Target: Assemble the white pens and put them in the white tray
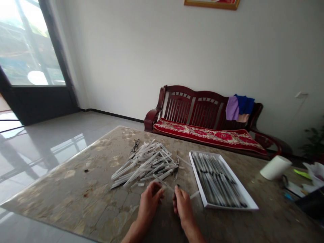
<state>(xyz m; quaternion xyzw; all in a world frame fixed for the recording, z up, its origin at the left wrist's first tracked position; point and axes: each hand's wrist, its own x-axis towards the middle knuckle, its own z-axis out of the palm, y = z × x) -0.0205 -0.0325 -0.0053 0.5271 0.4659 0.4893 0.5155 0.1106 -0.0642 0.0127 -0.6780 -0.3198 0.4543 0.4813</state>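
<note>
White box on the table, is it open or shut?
Open: no lid covers the white box, and rows of pens show inside.

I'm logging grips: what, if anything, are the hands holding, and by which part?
The right hand seems to pinch a slim pale tube by its right end, though blur obscures the grip. Whether the left hand holds anything cannot be told.
</note>
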